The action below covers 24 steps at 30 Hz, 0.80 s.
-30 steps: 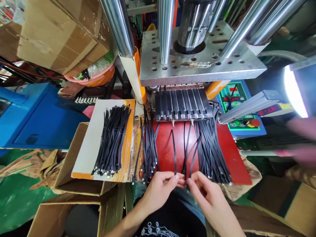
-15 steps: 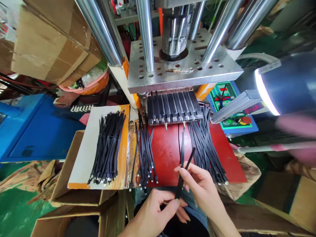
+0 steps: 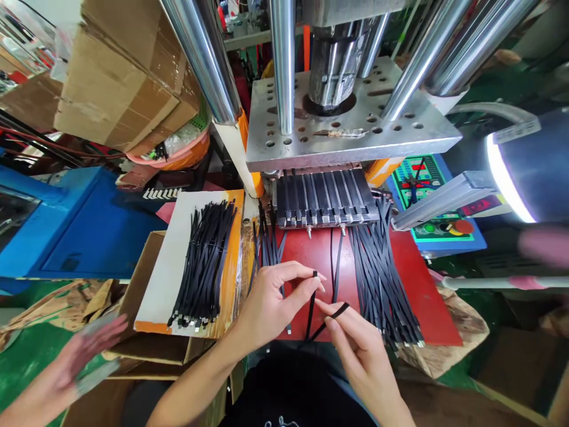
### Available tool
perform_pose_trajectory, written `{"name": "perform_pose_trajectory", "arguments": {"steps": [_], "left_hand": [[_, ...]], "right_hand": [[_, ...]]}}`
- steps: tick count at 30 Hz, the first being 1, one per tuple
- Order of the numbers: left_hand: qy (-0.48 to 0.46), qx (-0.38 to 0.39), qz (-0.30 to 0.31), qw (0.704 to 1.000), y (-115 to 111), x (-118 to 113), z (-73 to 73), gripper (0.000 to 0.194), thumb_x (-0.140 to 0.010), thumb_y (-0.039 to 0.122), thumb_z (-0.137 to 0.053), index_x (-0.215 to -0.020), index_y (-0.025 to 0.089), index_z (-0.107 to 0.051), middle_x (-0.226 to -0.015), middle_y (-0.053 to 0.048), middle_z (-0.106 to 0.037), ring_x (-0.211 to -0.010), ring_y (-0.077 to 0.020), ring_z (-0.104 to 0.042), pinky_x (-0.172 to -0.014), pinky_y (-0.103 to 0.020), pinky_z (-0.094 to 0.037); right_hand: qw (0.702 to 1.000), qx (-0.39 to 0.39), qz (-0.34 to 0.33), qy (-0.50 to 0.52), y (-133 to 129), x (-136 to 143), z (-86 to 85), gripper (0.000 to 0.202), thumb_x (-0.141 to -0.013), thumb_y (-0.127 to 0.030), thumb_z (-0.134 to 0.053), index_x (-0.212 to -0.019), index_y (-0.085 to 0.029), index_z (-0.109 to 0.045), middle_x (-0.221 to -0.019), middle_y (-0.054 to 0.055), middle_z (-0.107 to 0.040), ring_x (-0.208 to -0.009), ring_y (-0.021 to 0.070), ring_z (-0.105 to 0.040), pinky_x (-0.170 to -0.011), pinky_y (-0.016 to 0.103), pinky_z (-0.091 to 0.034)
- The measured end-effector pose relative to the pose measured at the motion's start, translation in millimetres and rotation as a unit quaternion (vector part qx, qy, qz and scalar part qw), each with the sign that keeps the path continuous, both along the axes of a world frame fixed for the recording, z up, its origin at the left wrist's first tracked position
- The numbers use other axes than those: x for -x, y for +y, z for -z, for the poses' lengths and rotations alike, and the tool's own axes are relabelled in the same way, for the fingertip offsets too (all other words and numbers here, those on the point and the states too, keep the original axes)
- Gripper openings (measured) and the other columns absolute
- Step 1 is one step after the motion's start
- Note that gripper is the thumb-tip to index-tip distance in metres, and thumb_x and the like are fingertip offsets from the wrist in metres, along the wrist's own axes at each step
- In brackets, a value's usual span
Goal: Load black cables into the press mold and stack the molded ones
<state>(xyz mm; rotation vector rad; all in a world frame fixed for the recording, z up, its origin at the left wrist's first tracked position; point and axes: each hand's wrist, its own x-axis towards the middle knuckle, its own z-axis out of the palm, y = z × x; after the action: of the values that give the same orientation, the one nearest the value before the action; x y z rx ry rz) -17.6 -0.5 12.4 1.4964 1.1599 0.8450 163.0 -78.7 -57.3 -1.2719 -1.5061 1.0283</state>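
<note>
Above the front of the red board (image 3: pixel 306 249), my left hand (image 3: pixel 278 302) pinches the upper end of a flat black cable (image 3: pixel 312 308) between thumb and fingertips. My right hand (image 3: pixel 362 347) is closed on another stretch of black strip just to the right and slightly lower. The two stretches cross or meet low between my hands; whether they are one cable I cannot tell. Behind them, a slotted metal fixture (image 3: pixel 326 198) holds several black cables side by side under the press. A bundle of black cables (image 3: pixel 386 273) with metal tips lies right of my hands.
A thick pile of cables (image 3: pixel 204 261) lies on the white board (image 3: pixel 155 261) at left. The steel press plate (image 3: pixel 355 148) hangs over the fixture. A control panel (image 3: pixel 438 207) and a lamp (image 3: pixel 511 178) stand at right. Another person's hand (image 3: pixel 89 356) reaches in over cardboard boxes at lower left.
My left hand has risen from the lap edge to over the red board, raising a cable end. The right hand has lowered slightly. Another person's hand has appeared at lower left.
</note>
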Motion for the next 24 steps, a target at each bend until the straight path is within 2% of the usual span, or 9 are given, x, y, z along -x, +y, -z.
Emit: {"name": "perform_pose_trajectory", "arguments": {"steps": [3,7,12,16,18,20,22,24], "left_hand": [[-0.012,0.005,0.005,1.0,-7,0,2.3,0.021,-0.102,0.029,-0.068,-0.095,0.02,-0.086,-0.099,-0.006,-0.087,-0.089,-0.0225,-0.079,-0.086,-0.032,-0.058],[-0.048,0.002,0.02,0.999,-10,1,2.7,0.022,-0.104,0.033,-0.071,-0.098,0.02,-0.088,-0.098,-0.007,-0.086,-0.087,-0.0214,-0.078,-0.086,-0.031,-0.059],[-0.066,0.003,0.032,0.997,-9,2,-1.4,0.024,-0.103,0.039,-0.073,-0.097,0.022,-0.089,-0.093,-0.008,-0.081,-0.085,-0.0215,-0.075,-0.081,-0.032,-0.059],[-0.026,-0.013,0.021,0.999,-8,1,-5.6,0.022,-0.101,0.038,-0.071,-0.094,0.026,-0.088,-0.087,-0.007,-0.079,-0.079,-0.025,-0.072,-0.077,-0.039,-0.06],[-0.001,-0.048,-0.003,0.999,-1,-1,-7.8,0.022,-0.101,0.036,-0.069,-0.095,0.025,-0.086,-0.086,-0.007,-0.078,-0.078,-0.0243,-0.072,-0.076,-0.038,-0.06],[0.019,-0.104,-0.04,0.994,12,-3,-7.4,0.022,-0.103,0.034,-0.067,-0.097,0.022,-0.084,-0.087,-0.006,-0.077,-0.08,-0.022,-0.072,-0.078,-0.035,-0.06],[0.039,-0.17,-0.068,0.982,32,-4,-1.0,0.021,-0.105,0.029,-0.066,-0.097,0.019,-0.082,-0.093,-0.006,-0.078,-0.086,-0.0209,-0.073,-0.085,-0.033,-0.061],[0.069,-0.226,-0.082,0.968,57,-5,12.7,0.02,-0.106,0.024,-0.064,-0.097,0.019,-0.08,-0.104,-0.009,-0.08,-0.101,-0.0229,-0.076,-0.097,-0.035,-0.061]], "right_hand": [[1.0,-0.02,0.008,-0.008,6,-8,-1.8,0.029,-0.107,-0.03,-0.059,-0.118,-0.026,-0.086,-0.088,0.007,-0.077,-0.073,0.02,-0.074,-0.067,0.028,-0.063],[1.0,-0.02,-0.006,0.015,14,-6,-6.4,0.021,-0.104,-0.029,-0.066,-0.103,-0.026,-0.087,-0.08,0.005,-0.072,-0.057,0.0166,-0.062,-0.048,0.025,-0.049],[0.998,-0.014,-0.049,0.034,23,4,-13.0,0.028,-0.105,-0.029,-0.064,-0.082,-0.024,-0.079,-0.074,0.003,-0.066,-0.062,0.0168,-0.061,-0.058,0.027,-0.051],[0.998,0.008,-0.044,0.038,25,9,-7.1,0.035,-0.105,-0.036,-0.064,-0.073,-0.022,-0.066,-0.071,0.0,-0.059,-0.063,0.0158,-0.055,-0.058,0.025,-0.046],[0.997,0.042,-0.055,0.038,19,13,0.8,0.038,-0.105,-0.042,-0.063,-0.073,-0.022,-0.062,-0.072,0.0,-0.059,-0.064,0.0155,-0.054,-0.059,0.025,-0.046],[0.99,0.092,-0.099,0.034,10,15,7.4,0.042,-0.107,-0.048,-0.061,-0.074,-0.021,-0.061,-0.072,-0.001,-0.06,-0.065,0.0152,-0.055,-0.061,0.025,-0.046],[0.977,0.132,-0.163,0.026,4,12,8.4,0.046,-0.108,-0.052,-0.059,-0.075,-0.021,-0.064,-0.073,-0.001,-0.063,-0.066,0.0153,-0.058,-0.063,0.025,-0.048],[0.964,0.146,-0.221,0.016,10,3,1.6,0.046,-0.109,-0.052,-0.059,-0.077,-0.021,-0.069,-0.074,0.0,-0.067,-0.069,0.016,-0.06,-0.066,0.026,-0.049]]}}
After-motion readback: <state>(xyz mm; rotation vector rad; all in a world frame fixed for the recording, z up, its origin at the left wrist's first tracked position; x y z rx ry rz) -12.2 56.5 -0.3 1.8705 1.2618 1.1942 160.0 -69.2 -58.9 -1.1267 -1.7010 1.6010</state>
